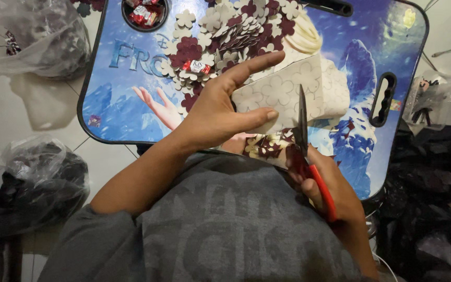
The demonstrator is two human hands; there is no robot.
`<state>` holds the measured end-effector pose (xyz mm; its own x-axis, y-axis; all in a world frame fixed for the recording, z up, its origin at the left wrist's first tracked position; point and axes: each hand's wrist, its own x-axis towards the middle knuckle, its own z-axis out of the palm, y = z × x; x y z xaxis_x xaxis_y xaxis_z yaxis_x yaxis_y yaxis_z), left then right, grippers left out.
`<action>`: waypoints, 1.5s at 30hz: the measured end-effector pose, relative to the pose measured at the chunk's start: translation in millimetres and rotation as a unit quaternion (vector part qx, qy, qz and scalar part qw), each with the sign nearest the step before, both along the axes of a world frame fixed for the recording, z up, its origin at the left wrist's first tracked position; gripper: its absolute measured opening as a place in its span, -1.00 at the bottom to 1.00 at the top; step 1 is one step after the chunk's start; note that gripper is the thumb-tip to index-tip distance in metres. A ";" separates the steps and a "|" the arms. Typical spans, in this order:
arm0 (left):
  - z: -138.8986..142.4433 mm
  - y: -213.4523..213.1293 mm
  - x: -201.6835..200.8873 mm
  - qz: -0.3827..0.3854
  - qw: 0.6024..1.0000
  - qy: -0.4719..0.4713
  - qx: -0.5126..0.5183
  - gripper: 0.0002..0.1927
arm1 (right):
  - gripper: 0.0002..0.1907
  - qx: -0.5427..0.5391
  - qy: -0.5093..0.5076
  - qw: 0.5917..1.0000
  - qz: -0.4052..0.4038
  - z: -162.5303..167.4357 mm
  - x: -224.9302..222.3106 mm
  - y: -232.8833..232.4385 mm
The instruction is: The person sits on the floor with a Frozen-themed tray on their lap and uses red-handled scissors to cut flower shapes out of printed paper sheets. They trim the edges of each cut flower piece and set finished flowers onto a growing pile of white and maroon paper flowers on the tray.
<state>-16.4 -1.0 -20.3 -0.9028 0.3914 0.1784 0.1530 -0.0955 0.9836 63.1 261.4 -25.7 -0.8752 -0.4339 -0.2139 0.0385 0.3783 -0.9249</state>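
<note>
Floor — we see pale tiles (53,112) with dark grout | furniture — a blue picture-printed lap table (116,112) | clutter — clear plastic bags (32,36) left, black bags (429,172) right | light dim

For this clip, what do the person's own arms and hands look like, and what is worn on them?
Both the left hand and the right hand are bare: no gloves, and no rings, watch or bands show. The forearms are uncovered. A grey short-sleeved shirt with faint darker lettering on the front covers the torso, its sleeve ending near the left elbow. Fingernails are short and unpainted.
</note>
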 end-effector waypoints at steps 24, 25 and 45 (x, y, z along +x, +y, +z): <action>-13.0 2.8 -3.7 -0.019 0.997 -0.050 0.048 -0.36 | -0.30 -0.019 -0.013 0.997 -0.068 -18.9 8.3 8.0; -13.9 3.2 -3.8 -0.016 0.998 -0.049 0.046 -0.36 | -0.30 -0.010 -0.009 0.997 -0.069 -20.2 8.1 8.6; -8.8 33.6 15.2 0.019 0.996 -0.054 0.075 -0.55 | 0.14 -0.063 -0.004 0.997 -0.050 -0.2 1.6 -15.7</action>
<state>-1.2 32.6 -29.1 -0.9334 0.3329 0.1335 0.0536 -0.2386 0.9696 64.7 245.7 -25.9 -0.9139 -0.3682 -0.1710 0.0784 0.2532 -0.9642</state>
